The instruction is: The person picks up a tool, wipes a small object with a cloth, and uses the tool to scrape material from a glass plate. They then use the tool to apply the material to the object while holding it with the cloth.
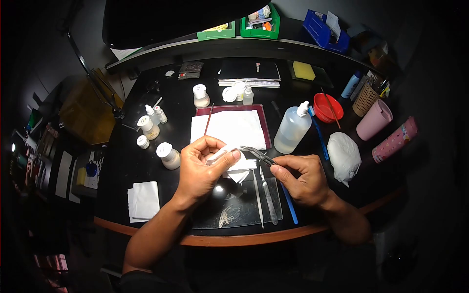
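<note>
My left hand (205,163) is closed on a folded white tissue (238,175), pinching it between thumb and fingers. Whether a small piece lies inside the tissue is hidden by the thumb. In my right hand (304,178) are dark metal tweezers (264,156), gripped near the back. Their curved tips point left and meet the top of the tissue beside my left thumb. Below the hands, a glass plate (205,215) carries pale scrapings (226,218). A scalpel (268,199) and a thin pale pointed tool (258,202) rest at its right side.
A squeeze bottle (292,131) stands right of a white paper sheet (224,124). Small jars (168,155) are on the left, with folded tissues (145,201) near the front edge. Farther right are a red bowl (328,108), a white bundle (344,154) and a pink cup (373,121).
</note>
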{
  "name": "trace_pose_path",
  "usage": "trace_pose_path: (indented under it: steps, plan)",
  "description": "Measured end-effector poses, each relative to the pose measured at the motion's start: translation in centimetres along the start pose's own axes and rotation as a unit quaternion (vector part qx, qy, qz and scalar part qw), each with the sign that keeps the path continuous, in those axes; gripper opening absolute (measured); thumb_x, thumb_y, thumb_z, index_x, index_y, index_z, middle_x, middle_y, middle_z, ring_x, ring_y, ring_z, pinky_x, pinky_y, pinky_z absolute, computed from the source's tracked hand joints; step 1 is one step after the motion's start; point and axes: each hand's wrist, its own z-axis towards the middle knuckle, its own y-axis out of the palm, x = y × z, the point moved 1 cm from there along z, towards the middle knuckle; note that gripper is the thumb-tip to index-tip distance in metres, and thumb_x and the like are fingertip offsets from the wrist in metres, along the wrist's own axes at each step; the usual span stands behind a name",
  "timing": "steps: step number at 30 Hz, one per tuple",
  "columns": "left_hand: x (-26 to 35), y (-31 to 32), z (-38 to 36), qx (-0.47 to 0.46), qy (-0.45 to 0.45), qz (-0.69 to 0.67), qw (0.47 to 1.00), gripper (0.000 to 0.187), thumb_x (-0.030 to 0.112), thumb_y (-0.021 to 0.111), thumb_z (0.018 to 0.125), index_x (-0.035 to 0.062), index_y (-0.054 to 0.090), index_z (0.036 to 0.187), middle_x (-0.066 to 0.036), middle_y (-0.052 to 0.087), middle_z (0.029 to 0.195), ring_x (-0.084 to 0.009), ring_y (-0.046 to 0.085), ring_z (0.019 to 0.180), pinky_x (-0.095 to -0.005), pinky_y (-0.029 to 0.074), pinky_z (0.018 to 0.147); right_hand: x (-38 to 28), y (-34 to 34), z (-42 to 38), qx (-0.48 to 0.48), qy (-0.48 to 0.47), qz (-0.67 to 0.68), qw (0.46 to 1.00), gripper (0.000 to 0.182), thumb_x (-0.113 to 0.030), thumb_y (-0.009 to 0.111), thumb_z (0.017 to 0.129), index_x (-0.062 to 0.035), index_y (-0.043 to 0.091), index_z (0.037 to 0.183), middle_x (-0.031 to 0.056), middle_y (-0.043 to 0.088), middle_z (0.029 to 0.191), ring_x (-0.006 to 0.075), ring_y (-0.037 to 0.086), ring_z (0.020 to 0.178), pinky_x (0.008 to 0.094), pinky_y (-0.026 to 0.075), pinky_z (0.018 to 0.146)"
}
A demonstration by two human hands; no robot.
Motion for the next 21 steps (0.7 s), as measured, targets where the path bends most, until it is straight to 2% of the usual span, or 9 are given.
trace_pose_path:
  steps: [5,8,14,21]
  plan:
    - [-0.1,0.4,-0.1,-0.042,-0.015,0.025,0.999,0.021,0.007,0.081,0.086,-0.0002,0.065,0.097,-0.006,0.070,0.087,-0.0073,0.065,0.076,-0.0211,0.052,0.067,0.0,-0.1,-0.1,-0.026,0.073,0.046,0.996,0.018,-0.011,0.068,0.095,0.0057,0.074,0.099,0.0040,0.067,0.067,0.0047,0.058,0.060,0.0231,0.043,0.053]
    - [-0.1,0.5,-0.3,-0.052,-0.010,0.030,0.998,0.024,0.011,0.082,0.086,-0.0023,0.068,0.098,-0.006,0.071,0.087,-0.0074,0.065,0.076,-0.0211,0.053,0.066,-0.3,-0.1,-0.2,-0.039,0.099,0.056,0.993,0.018,-0.011,0.068,0.095,0.0049,0.074,0.099,0.0042,0.067,0.067,0.0050,0.058,0.059,0.0233,0.043,0.053]
    - [0.1,0.3,-0.3,-0.056,-0.001,0.029,0.998,0.024,0.011,0.082,0.086,-0.0039,0.070,0.100,-0.008,0.072,0.089,-0.0083,0.066,0.079,-0.0215,0.053,0.069,-0.6,-0.1,-0.1,-0.051,0.058,0.038,0.996,0.018,-0.011,0.069,0.094,0.0051,0.074,0.099,0.0063,0.069,0.067,0.0059,0.060,0.060,0.0237,0.045,0.054]
    - [0.6,0.4,-0.6,-0.061,-0.003,0.032,0.998,0.024,0.009,0.080,0.086,-0.0058,0.073,0.103,-0.010,0.074,0.090,-0.0095,0.068,0.080,-0.0227,0.054,0.071,0.2,0.1,-0.2,-0.065,0.057,0.032,0.996,0.018,-0.010,0.069,0.092,0.0067,0.074,0.097,0.0130,0.073,0.073,0.0113,0.068,0.063,0.0251,0.050,0.057]
